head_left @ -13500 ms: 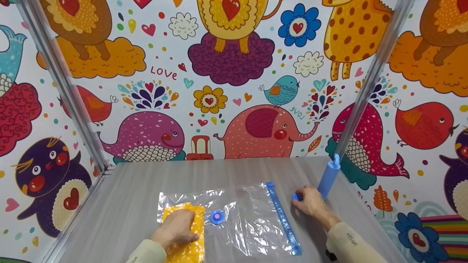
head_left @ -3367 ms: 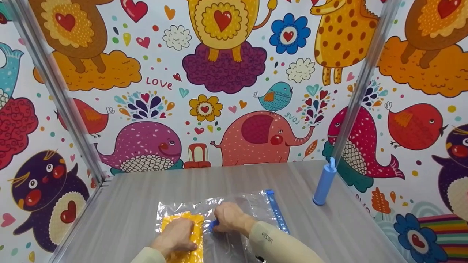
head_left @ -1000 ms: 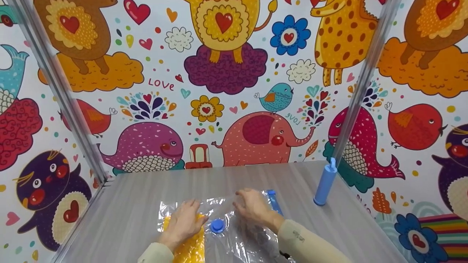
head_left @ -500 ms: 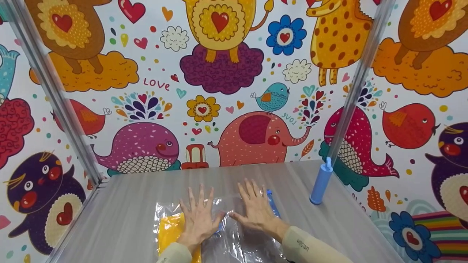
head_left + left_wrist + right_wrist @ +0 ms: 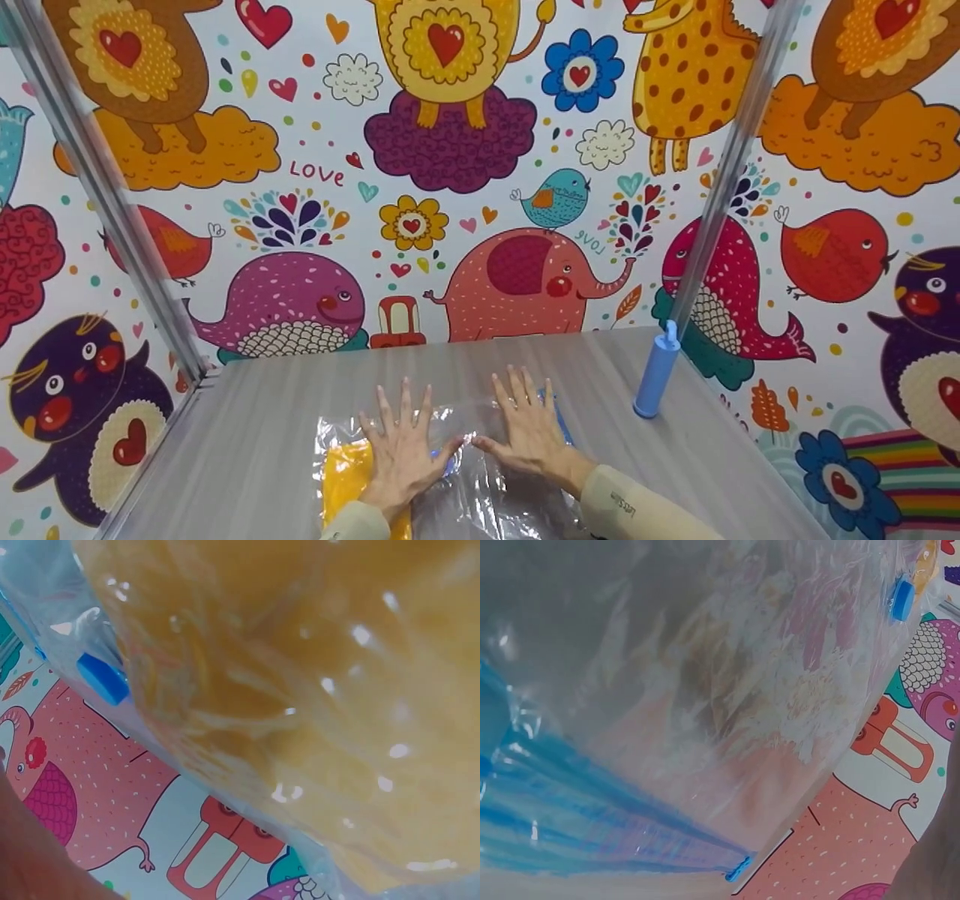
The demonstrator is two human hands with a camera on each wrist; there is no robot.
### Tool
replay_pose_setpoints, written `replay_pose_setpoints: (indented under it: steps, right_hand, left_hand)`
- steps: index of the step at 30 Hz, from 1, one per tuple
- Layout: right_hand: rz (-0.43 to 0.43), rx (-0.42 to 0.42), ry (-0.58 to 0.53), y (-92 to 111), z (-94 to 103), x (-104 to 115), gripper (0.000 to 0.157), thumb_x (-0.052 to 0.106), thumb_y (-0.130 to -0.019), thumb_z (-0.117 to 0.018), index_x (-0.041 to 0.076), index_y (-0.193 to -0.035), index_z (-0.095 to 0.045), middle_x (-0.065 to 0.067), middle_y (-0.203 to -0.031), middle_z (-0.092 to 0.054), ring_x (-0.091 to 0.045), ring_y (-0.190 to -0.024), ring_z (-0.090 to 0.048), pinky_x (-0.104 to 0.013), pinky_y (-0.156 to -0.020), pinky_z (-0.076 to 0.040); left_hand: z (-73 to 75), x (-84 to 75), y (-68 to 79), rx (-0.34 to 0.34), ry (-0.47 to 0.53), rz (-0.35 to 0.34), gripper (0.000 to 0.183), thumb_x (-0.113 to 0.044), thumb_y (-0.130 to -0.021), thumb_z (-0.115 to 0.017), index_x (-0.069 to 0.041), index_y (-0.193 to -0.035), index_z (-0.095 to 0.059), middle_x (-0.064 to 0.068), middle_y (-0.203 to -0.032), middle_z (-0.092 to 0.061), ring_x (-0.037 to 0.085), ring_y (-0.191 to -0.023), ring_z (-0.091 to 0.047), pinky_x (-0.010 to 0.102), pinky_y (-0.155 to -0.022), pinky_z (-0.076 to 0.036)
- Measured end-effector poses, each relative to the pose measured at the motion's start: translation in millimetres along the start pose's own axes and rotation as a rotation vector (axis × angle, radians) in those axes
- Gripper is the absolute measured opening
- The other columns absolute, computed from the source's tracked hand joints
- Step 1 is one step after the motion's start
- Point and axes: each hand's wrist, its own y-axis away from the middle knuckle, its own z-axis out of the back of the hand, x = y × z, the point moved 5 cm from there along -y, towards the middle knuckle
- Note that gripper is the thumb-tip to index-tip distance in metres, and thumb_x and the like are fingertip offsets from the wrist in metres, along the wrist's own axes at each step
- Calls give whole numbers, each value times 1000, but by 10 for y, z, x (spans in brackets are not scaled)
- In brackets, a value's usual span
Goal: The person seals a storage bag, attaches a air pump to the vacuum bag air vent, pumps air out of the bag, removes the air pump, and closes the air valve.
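A clear plastic vacuum storage bag (image 5: 487, 499) lies on the table with a folded yellow item (image 5: 346, 480) inside its left part. My left hand (image 5: 405, 454), fingers spread, is flat over the bag beside the yellow item. My right hand (image 5: 531, 431) is spread the same way over the bag's right part, thumbs pointing at each other. The blue valve cap (image 5: 902, 600) sits on the bag, mostly hidden by my left thumb in the head view. A blue zip strip (image 5: 637, 814) runs along the bag's right edge, partly behind my right hand.
A light blue hand pump (image 5: 657, 379) stands upright on the grey wood-grain table (image 5: 255, 427), right of the bag. Walls with cartoon animals (image 5: 525, 285) and metal corner posts (image 5: 720, 187) enclose the table's back and sides.
Earlier my right hand took the blue cap from beside the pump and worked it at the valve, then let go. My left hand left the yellow item; both hands now spread on the bag.
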Motion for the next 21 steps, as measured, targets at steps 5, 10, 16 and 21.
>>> replay_pose_setpoints:
  steps: [5,10,16,21]
  right_hand:
    - [5,-2,13,-6,-8,-14,113,85,-93,-60,12,-176,-35,-23,-184,-32,-51,-170,-32,-85,-131,-26]
    - [9,12,19,-14,-23,-18,113,86,-94,-57,11,-176,-35,-23,-184,-32,-51,-171,-32,-85,-131,-25]
    - [-2,49,0,-1,-36,-1,112,86,-95,-56,12,-177,-33,-22,-185,-29,-50,-173,-27,-83,-133,-23]
    - [-10,69,-9,19,-40,8,111,86,-96,-56,12,-176,-34,-22,-186,-28,-49,-173,-26,-83,-134,-21]
  left_hand:
    - [-9,29,8,-16,-11,7,105,-83,-94,-62,-23,-176,-36,20,-188,-21,68,-168,-14,98,-123,-10]
    - [-18,37,3,-11,-23,8,102,-82,-95,-62,-22,-175,-39,21,-187,-24,68,-168,-18,99,-122,-13]
    - [-18,55,11,12,-30,14,101,-81,-96,-60,-22,-175,-39,21,-187,-24,68,-167,-20,99,-122,-13]
    - [-16,63,29,30,-40,18,102,-84,-97,-56,-22,-176,-38,20,-187,-23,68,-167,-20,99,-121,-14]
